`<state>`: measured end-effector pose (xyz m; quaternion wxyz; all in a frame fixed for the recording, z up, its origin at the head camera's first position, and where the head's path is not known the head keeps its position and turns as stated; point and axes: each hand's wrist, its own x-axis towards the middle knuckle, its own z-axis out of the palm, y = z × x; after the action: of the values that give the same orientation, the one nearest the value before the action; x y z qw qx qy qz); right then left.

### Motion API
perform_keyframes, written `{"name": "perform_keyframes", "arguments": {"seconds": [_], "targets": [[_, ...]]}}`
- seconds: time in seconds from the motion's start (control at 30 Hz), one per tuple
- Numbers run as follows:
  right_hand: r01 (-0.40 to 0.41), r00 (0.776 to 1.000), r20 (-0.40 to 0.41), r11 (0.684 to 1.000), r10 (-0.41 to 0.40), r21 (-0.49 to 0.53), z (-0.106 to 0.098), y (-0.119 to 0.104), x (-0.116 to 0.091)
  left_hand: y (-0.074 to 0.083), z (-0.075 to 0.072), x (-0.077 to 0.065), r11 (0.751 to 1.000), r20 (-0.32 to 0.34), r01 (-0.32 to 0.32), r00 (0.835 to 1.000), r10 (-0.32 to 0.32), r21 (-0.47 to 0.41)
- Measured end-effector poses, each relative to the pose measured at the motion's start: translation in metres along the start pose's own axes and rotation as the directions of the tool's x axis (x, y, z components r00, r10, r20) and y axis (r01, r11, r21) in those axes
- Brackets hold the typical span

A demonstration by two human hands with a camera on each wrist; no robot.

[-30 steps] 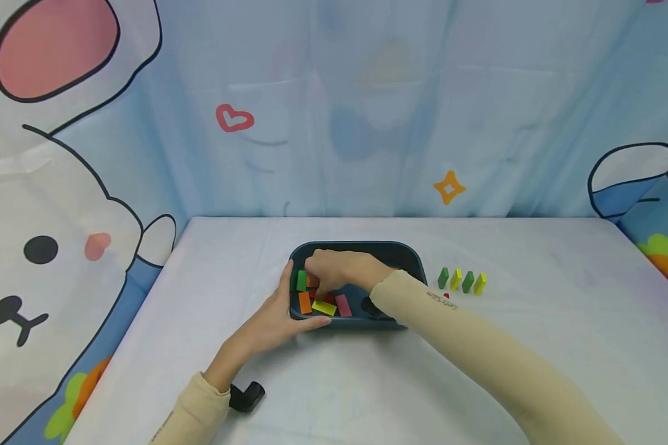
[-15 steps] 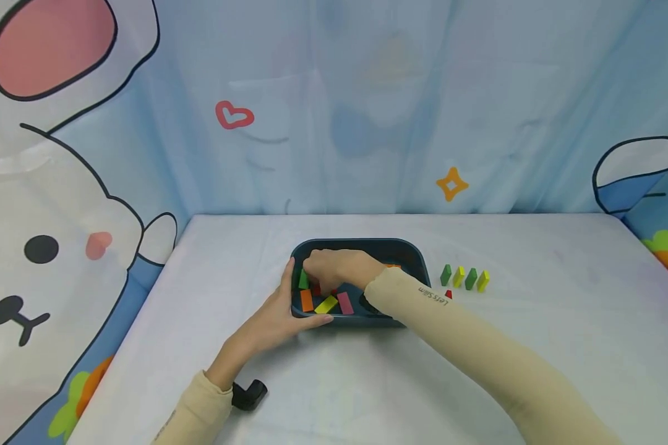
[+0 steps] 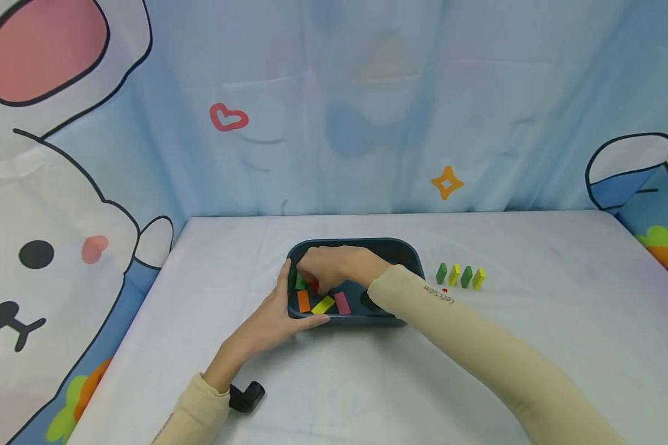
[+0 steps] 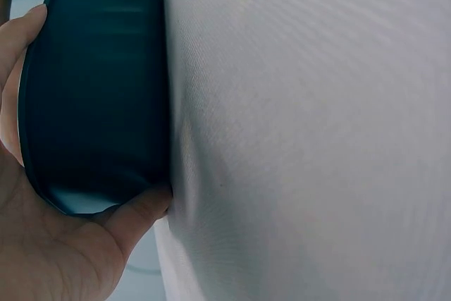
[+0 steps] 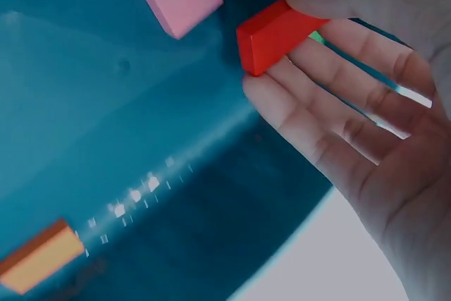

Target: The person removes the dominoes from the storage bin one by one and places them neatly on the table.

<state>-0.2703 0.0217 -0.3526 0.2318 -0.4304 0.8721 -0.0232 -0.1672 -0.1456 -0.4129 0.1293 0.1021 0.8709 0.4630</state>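
Observation:
My right hand [image 3: 341,267] reaches down into a dark teal plastic bin [image 3: 362,322] on the table. In the right wrist view, its thumb and fingers pinch a red block [image 5: 275,39] above the bin floor. Close by in the bin lie a pink block [image 3: 342,303], a yellow block [image 3: 323,305], an orange block [image 3: 303,301] and a green block [image 3: 300,282]. With its thumb along the front wall and fingers at the left end, my left hand [image 3: 267,318] holds the bin's near left corner.
Right of the bin, upright blocks stand in a row, among them a green one [image 3: 441,274] and a yellow one [image 3: 479,279]. A red piece [image 3: 445,290] peeks out behind the right sleeve. Another orange block [image 5: 41,259] lies at the bin's other end.
Inside the bin, my right hand has shifted slightly among the blocks, and the yellow block has turned to a steeper slant. The left hand keeps its place on the bin.

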Motion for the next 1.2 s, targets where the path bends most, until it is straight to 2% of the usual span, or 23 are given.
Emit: {"name": "perform_keyframes", "arguments": {"seconds": [0.17, 0.27, 0.4, 0.53, 0.63, 0.73, 0.8, 0.87, 0.97, 1.2], "targets": [[0.071, 0.99, -0.119, 0.997, -0.069, 0.019, -0.017, 0.007, -0.033, 0.0, 0.0, -0.001, 1.0, -0.008, 0.031, 0.999, -0.031, 0.007], [0.117, 0.967, -0.234, 0.991, -0.099, 0.063, -0.025, 0.015, -0.065, 0.0, 0.0, -0.001, 0.999, -0.013, 0.044, 0.999, -0.044, 0.014], [0.149, 0.923, -0.377, 0.977, -0.081, 0.154, -0.029, 0.029, -0.113, -0.001, -0.001, -0.001, 0.997, -0.03, 0.063, 0.998, -0.061, 0.037], [0.114, 0.884, -0.467, 0.954, 0.03, 0.276, -0.021, 0.046, -0.162, -0.003, -0.004, -0.003, 0.995, -0.049, 0.078, 0.996, -0.075, 0.067], [0.101, 0.833, -0.541, 0.931, 0.114, 0.352, -0.004, 0.061, -0.194, -0.004, -0.007, -0.004, 0.994, -0.051, 0.086, 0.995, -0.082, 0.069], [0.127, 0.778, -0.608, 0.907, 0.16, 0.401, 0.021, 0.076, -0.217, -0.005, -0.009, -0.004, 0.994, -0.053, 0.089, 0.995, -0.086, 0.07], [0.139, 0.758, -0.626, 0.892, 0.184, 0.43, 0.04, 0.085, -0.226, -0.004, -0.01, -0.005, 0.993, -0.056, 0.092, 0.995, -0.087, 0.078], [0.143, 0.749, -0.63, 0.879, 0.205, 0.456, 0.058, 0.092, -0.231, -0.004, -0.011, -0.005, 0.992, -0.058, 0.092, 0.995, -0.087, 0.089], [0.139, 0.745, -0.624, 0.859, 0.236, 0.492, 0.079, 0.099, -0.234, -0.003, -0.012, -0.005, 0.991, -0.058, 0.089, 0.995, -0.084, 0.096], [0.085, 0.742, -0.591, 0.83, 0.316, 0.551, 0.111, 0.11, -0.231, -0.001, -0.008, -0.005, 0.993, -0.047, 0.083, 0.996, -0.08, 0.082]]}}
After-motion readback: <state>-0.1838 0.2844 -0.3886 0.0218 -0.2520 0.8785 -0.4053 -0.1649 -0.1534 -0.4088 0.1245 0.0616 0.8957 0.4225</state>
